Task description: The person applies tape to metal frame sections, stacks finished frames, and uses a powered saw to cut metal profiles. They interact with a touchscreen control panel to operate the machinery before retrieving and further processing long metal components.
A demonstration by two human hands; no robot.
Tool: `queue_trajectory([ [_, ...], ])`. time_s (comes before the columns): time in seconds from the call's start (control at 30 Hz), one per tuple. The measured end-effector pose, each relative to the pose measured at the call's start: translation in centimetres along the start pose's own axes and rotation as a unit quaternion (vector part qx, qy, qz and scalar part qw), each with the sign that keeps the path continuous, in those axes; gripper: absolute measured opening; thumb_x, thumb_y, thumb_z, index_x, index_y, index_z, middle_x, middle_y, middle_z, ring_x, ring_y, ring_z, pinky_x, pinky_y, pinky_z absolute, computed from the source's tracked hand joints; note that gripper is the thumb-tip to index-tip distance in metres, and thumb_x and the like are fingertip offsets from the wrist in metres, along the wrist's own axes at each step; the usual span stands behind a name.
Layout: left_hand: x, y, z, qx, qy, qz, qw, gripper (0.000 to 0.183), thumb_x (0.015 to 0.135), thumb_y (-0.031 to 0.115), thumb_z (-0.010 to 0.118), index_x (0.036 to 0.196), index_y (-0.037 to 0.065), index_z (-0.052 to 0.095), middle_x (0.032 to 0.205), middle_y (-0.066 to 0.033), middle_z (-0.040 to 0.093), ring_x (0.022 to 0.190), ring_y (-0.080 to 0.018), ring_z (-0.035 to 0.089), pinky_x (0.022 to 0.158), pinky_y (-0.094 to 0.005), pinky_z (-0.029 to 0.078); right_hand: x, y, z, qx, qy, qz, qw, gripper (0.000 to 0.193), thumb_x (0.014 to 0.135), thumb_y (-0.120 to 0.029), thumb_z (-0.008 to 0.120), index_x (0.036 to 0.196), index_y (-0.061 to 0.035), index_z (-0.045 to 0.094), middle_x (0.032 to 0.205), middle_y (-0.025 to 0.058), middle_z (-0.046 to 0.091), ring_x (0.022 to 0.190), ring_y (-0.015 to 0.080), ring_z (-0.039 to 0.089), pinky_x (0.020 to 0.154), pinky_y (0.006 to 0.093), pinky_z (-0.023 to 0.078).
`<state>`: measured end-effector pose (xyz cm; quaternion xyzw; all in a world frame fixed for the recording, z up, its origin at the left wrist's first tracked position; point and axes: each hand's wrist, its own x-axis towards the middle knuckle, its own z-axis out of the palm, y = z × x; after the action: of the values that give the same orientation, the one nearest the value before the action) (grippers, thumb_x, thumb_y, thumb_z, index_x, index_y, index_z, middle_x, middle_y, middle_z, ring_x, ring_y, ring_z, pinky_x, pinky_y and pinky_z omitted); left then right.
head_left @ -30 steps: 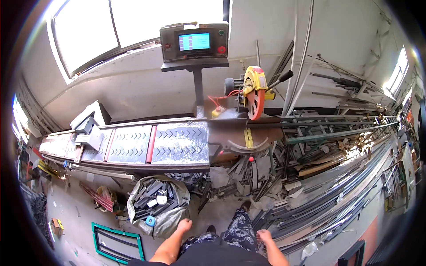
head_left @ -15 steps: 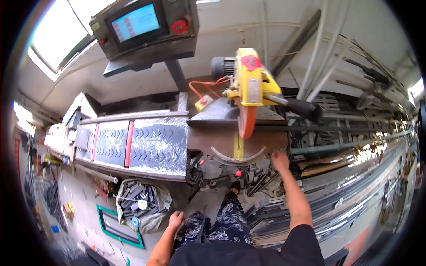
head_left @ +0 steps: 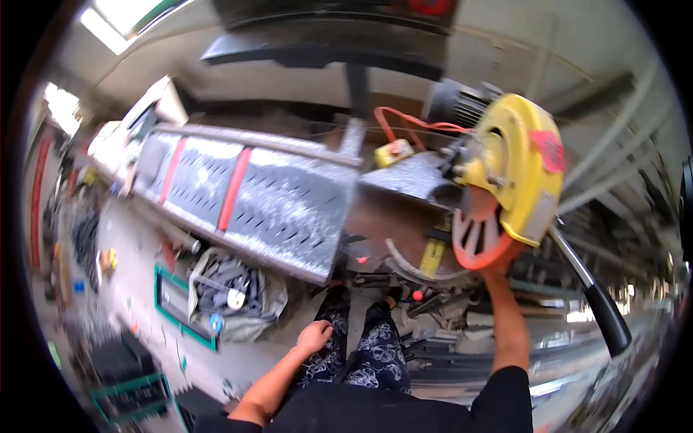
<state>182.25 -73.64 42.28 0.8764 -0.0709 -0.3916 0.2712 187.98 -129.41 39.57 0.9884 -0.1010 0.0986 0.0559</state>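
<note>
My left hand (head_left: 315, 335) hangs in front of my thigh, its fingers curled into a loose fist with nothing seen in it. At the right, my right hand (head_left: 495, 274) reaches to the front edge of the saw table, and the orange blade guard (head_left: 485, 260) hides its fingers. Above it stands a yellow-housed mitre saw (head_left: 525, 144) with a motor (head_left: 465, 105) and a long black-gripped handle (head_left: 606, 317) slanting down to the right. The brown saw table (head_left: 382, 216) carries a curved metal scale (head_left: 404, 263) and a yellow strip (head_left: 432, 256).
Left of the saw runs a grey slotted bed (head_left: 289, 198) dusted white, with red cross bars (head_left: 234, 189). A white sack (head_left: 271, 317) of dark offcuts and a green frame (head_left: 164, 296) lie on the floor. Long metal profiles (head_left: 563, 375) are stacked at the right.
The view has swung and moved closer, so the saw now fills more of the right side. My right hand has gone partly behind the orange guard. The left stays by my thigh.
</note>
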Motion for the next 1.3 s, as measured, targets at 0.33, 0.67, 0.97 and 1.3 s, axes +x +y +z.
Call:
queue_trajectory([
  [0.33,15.6,3.0,-13.9,0.106,0.239,0.206,0.943,0.018,0.091,0.012,0.058,0.103,0.0,0.064,0.09,-0.0184,0.061,0.086,-0.0363,0.059,0.077,-0.0426,0.047,6.3,-34.4,-2.0,0.362,0.163,-0.02,0.918,0.02,0.084,-0.012,0.051,0.099,-0.0059,0.064,0.107,0.009,0.059,0.102,0.0267,0.057,0.087,0.0377,0.049],
  [0.67,25.4,10.8,-15.1,0.308,0.287,0.351,0.837,0.06,0.073,0.024,0.077,0.124,0.003,0.055,0.122,-0.0177,0.057,0.116,-0.0341,0.053,0.102,-0.0415,0.041,-7.4,-31.1,-4.2,0.386,0.003,0.24,0.891,0.012,0.082,-0.01,0.061,0.092,-0.0058,0.067,0.097,0.0101,0.065,0.092,0.0325,0.061,0.077,0.0418,0.051],
  [0.97,30.1,-2.2,-26.5,0.344,0.291,0.248,0.858,0.029,0.067,0.01,0.076,0.09,0.002,0.06,0.093,-0.0151,0.059,0.089,-0.0352,0.059,0.077,-0.0438,0.049,-3.0,-29.8,-2.4,0.403,0.013,0.32,0.857,0.019,0.086,-0.014,0.062,0.102,-0.0056,0.066,0.092,0.0111,0.064,0.085,0.0311,0.062,0.073,0.0402,0.051],
  [1.3,31.4,-5.4,-27.7,0.433,0.214,0.181,0.857,0.019,0.076,0.014,0.07,0.091,0.004,0.063,0.092,-0.0177,0.062,0.084,-0.0342,0.061,0.074,-0.045,0.051,3.5,-27.0,6.5,0.756,0.017,0.532,0.381,0.025,0.097,-0.024,0.059,0.096,-0.0018,0.049,0.081,0.0104,0.063,0.065,0.017,0.064,0.057,0.0281,0.054],
])
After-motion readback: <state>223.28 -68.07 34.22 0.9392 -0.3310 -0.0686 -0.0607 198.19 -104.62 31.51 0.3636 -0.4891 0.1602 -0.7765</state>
